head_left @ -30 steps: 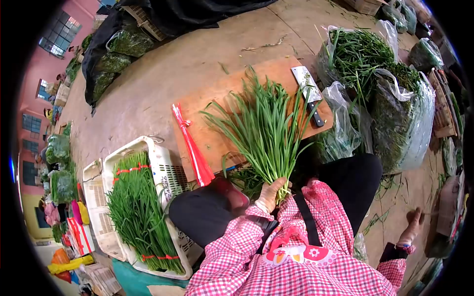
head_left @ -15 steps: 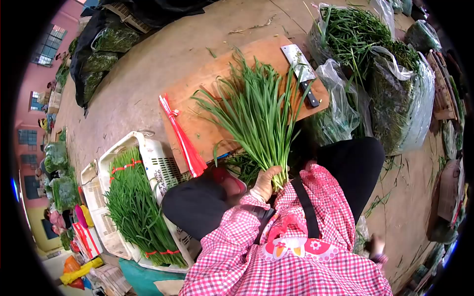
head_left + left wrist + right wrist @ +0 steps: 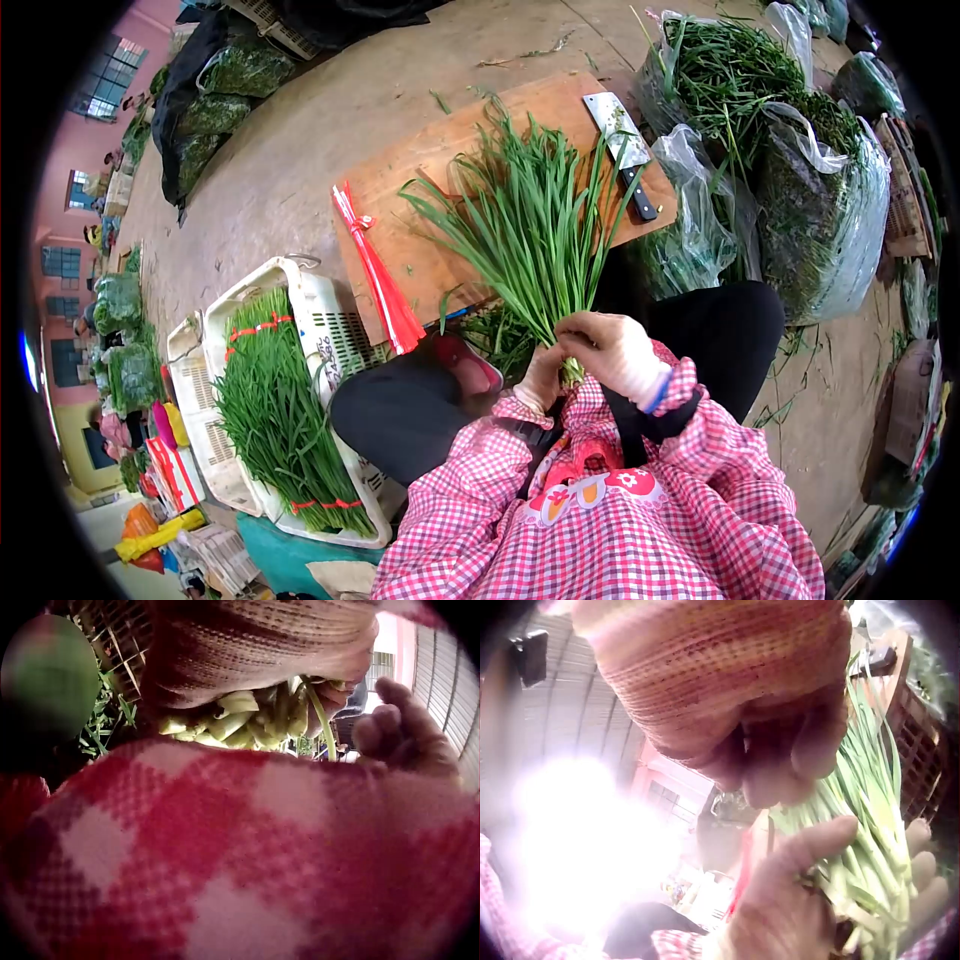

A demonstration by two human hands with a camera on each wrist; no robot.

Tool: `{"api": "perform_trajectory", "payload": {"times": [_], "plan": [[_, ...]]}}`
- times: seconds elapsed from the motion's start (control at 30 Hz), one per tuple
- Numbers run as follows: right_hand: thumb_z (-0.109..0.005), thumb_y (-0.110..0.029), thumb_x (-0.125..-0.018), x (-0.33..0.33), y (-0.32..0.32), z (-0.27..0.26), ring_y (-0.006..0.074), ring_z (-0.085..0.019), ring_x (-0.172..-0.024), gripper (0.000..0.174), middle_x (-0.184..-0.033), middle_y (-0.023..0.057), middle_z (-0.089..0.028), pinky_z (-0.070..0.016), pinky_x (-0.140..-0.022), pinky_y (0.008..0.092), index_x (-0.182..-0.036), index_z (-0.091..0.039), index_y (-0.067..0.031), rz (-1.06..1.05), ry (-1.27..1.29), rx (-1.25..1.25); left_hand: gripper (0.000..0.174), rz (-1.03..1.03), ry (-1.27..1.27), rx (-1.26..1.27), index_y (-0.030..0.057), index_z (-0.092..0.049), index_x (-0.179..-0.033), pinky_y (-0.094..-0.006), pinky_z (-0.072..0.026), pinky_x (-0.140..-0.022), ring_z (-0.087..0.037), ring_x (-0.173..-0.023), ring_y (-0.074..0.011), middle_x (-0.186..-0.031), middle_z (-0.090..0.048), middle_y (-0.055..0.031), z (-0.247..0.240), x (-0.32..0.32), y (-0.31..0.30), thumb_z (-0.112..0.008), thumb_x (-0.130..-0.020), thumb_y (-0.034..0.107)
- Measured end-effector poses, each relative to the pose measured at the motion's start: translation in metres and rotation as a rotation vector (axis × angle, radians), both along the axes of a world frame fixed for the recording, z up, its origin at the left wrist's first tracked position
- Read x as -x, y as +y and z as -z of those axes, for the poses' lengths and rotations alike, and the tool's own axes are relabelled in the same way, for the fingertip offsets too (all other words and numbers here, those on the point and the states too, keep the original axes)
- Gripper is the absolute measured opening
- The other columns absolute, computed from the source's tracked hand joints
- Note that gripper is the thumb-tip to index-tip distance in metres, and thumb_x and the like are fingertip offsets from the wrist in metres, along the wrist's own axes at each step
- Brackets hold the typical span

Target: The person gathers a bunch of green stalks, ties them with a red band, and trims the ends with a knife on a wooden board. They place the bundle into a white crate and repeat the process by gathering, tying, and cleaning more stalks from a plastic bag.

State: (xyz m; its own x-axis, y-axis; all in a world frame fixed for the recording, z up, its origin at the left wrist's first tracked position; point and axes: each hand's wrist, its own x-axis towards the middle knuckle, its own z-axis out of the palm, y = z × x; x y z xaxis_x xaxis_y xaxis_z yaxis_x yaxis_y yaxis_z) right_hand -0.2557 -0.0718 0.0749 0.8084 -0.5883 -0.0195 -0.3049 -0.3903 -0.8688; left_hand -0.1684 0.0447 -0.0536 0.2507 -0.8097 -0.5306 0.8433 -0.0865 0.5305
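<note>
The left hand grips a bunch of long green leafy stalks around their pale lower ends, the leaves fanning over a wooden board. Beside it, the right hand is against the stems with its fingers bent. In the right wrist view the left hand has its thumb on one side of the stalks; whether the curled fingers of the right hand pinch a stalk is hidden. Cut-looking pale stem ends show under the left hand in the left wrist view.
A cleaver lies at the board's right edge, red strips tied together at its left. A white crate at the left holds stalks banded in red. Plastic bags of greens stand at the right. The person's bent legs flank the bunch.
The right hand has come in from the far lower right to the stem ends at the left hand. The left hand has kept its grip on the bunch.
</note>
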Motion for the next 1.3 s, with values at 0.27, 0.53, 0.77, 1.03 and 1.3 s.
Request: {"api": "perform_trajectory", "payload": {"times": [0.27, 0.53, 0.77, 1.03, 1.3], "plan": [[-0.070, -0.021, -0.081, 0.000, -0.007, 0.042, 0.0325, -0.068, -0.074, 0.016, -0.079, 0.0150, -0.068, -0.0538, -0.066, 0.0387, -0.092, -0.068, -0.0095, 0.169, 0.264, 0.075, 0.030, 0.180, 0.047, 0.000, -0.0026, -0.059, -0.115, -0.0303, -0.0546, -0.076, -0.067, -0.087, -0.0194, -0.101, -0.066, -0.0090, -0.002, -0.009, 0.001, -0.058, -0.088, 0.011], [-0.070, -0.015, -0.081, -0.016, -0.004, 0.024, 0.0300, -0.068, -0.078, 0.014, -0.082, 0.0135, -0.068, -0.0541, -0.069, 0.0353, -0.091, -0.069, -0.0058, 0.081, 0.094, 0.145, 0.038, -0.032, 0.156, -0.228, 0.0009, -0.050, -0.126, -0.0322, -0.0550, -0.064, -0.066, -0.081, -0.0189, -0.105, -0.065, -0.0098, -0.010, 0.000, -0.007, -0.061, -0.090, 0.002], [-0.072, -0.020, -0.083, -0.014, -0.010, 0.045, 0.0255, -0.067, -0.063, 0.017, -0.070, 0.0120, -0.066, -0.0526, -0.059, 0.0334, -0.094, -0.068, -0.0072, 0.246, 0.206, 0.053, 0.017, 0.010, -0.014, -0.171, -0.0040, -0.060, -0.109, -0.0327, -0.0568, -0.066, -0.066, -0.076, -0.0206, -0.092, -0.066, -0.0098, -0.009, 0.003, -0.005, -0.058, -0.092, 0.000], [-0.075, -0.034, -0.079, -0.027, -0.026, 0.053, 0.0269, -0.066, -0.065, 0.033, -0.069, 0.0141, -0.066, -0.0514, -0.062, 0.0359, -0.085, -0.066, -0.0031, 0.294, 0.312, -0.088, 0.019, 0.051, -0.062, -0.173, -0.0019, -0.060, -0.110, -0.0307, -0.0535, -0.067, -0.064, -0.075, -0.0186, -0.092, -0.066, -0.0078, -0.004, 0.003, -0.004, -0.058, -0.091, 0.002], [-0.072, -0.032, -0.082, -0.040, -0.049, 0.072, 0.0211, -0.065, -0.065, 0.033, -0.068, 0.0116, -0.066, -0.0512, -0.064, 0.0329, -0.090, -0.068, 0.0006, 0.301, 0.305, -0.117, 0.027, 0.049, -0.171, -0.293, -0.0017, -0.058, -0.117, -0.0318, -0.0548, -0.065, -0.067, -0.077, -0.0204, -0.097, -0.068, -0.0114, -0.010, 0.003, -0.007, -0.061, -0.091, 0.001]]}}
